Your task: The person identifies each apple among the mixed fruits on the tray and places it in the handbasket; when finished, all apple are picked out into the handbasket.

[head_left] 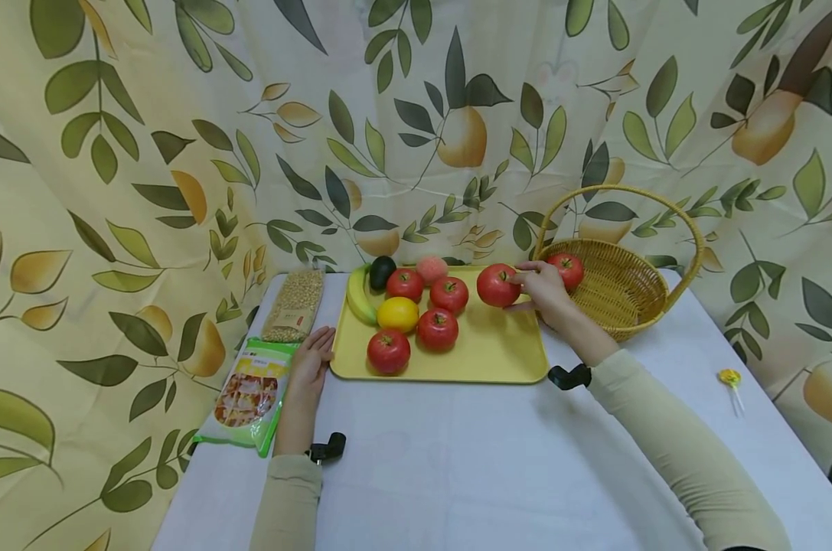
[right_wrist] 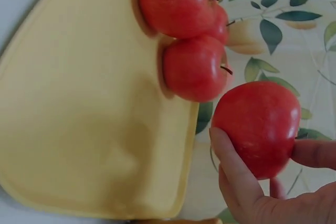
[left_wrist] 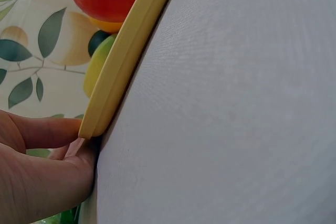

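Note:
My right hand grips a red apple between thumb and fingers, over the right end of the yellow tray, beside the basket. At the tray's left edge my left hand holds the rim, its fingertips at the corner in the left wrist view. Several more red apples lie on the tray with a lemon, a banana, a peach and a dark oval fruit. Another apple sits in the wicker basket, partly behind my right hand.
Left of the tray lie a clear bag of beige grains and a green-and-white food packet, the latter by my left forearm. A yellow lollipop lies far right on the white tablecloth. A patterned curtain hangs behind.

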`<state>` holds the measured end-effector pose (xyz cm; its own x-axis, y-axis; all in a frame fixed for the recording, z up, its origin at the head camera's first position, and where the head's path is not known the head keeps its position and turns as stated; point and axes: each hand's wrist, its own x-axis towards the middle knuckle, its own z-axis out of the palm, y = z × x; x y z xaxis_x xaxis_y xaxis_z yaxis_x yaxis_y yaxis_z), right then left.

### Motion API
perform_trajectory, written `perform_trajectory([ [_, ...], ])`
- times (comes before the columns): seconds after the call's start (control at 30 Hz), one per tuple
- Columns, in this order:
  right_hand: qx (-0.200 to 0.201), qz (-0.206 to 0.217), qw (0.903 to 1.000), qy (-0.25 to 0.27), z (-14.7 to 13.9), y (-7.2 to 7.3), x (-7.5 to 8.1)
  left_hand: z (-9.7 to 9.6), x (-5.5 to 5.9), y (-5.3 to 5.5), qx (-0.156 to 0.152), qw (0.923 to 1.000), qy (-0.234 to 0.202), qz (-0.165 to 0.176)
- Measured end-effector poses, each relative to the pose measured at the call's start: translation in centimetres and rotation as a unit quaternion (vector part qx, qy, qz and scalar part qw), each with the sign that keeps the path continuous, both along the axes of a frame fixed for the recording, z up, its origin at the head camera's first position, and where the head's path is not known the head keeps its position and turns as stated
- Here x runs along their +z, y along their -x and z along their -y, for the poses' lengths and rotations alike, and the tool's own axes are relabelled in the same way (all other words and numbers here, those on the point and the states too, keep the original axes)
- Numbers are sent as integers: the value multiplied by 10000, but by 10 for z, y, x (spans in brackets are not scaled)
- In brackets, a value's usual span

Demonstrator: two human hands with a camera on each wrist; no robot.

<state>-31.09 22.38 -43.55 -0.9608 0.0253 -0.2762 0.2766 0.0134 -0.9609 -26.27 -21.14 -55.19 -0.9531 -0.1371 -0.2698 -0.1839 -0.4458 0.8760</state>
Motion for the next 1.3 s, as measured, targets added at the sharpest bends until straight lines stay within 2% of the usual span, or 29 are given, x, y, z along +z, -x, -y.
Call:
perform_trajectory([
  [0.17, 37, -61, 9998, -167, -11, 2, 10, -1, 0, 0, -22, 10000, -43, -29],
  [0.4, -30, -198, 9995, -249, -24, -4, 25, -2, 0, 0, -25, 10000, -63, -3],
  [0.8, 71, 9, 9991, -418, -55, -11, 41, 1, 2, -3, -22, 10000, -70, 54],
  [0.93, 168, 64, 9979, -630, -62, -8, 46, 1, 4, -4, -6, 9999, -112, 37],
  [1.13, 320, 276, 9956, -839, -80, 4, 44, -1, 5, -3, 1, 9999, -157, 14],
  [1.3, 660, 486, 9909, -1071, -99, 15, 40, 0, 3, 0, 35, 9999, -133, 33],
])
